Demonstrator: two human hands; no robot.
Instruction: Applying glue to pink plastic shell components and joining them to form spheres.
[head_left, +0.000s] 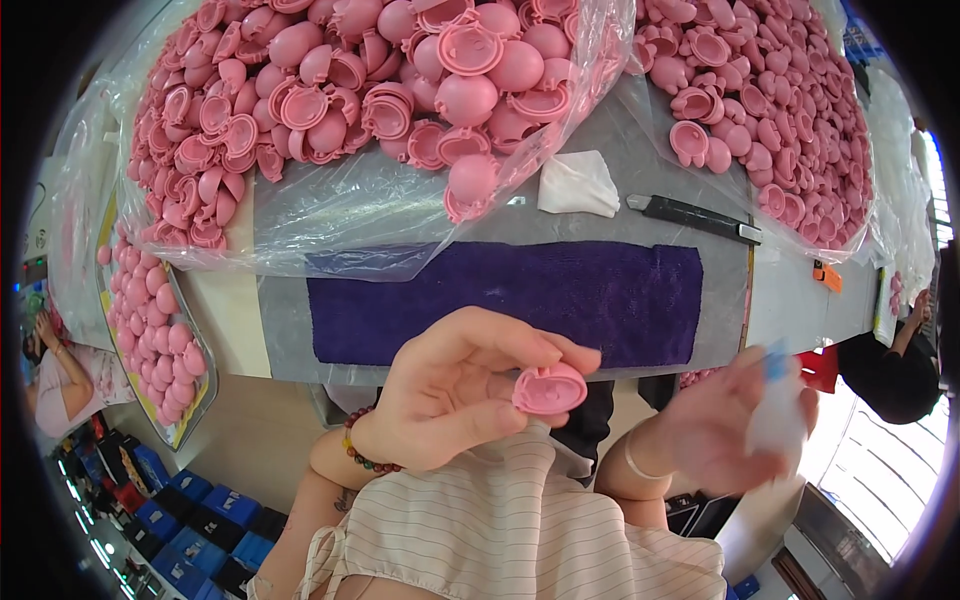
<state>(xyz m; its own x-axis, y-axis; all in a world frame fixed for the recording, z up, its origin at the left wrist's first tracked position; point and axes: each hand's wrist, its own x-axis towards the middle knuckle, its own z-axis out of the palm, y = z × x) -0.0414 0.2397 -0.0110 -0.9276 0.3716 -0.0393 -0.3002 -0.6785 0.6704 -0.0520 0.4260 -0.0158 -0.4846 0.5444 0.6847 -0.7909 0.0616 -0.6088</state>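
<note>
Between the thumb and fingers of my left hand (432,395) is a small pink plastic shell (550,390), its hollow, rimmed side facing up. My right hand (712,425), blurred by motion, is closed round a white bottle (778,415) with a blue tip, apart from the shell. Just beyond my left hand a purple towel (500,300) lies spread on the table. Heaps of similar pink shells (470,100) rest on clear plastic sheeting past the towel.
A black-handled utility knife (700,218) and a folded white cloth (578,184) lie beyond the towel. At the left edge stands a tray (207,400) of pink pieces. A second pile of pink parts (770,120) fills the far right. Other people sit at both sides.
</note>
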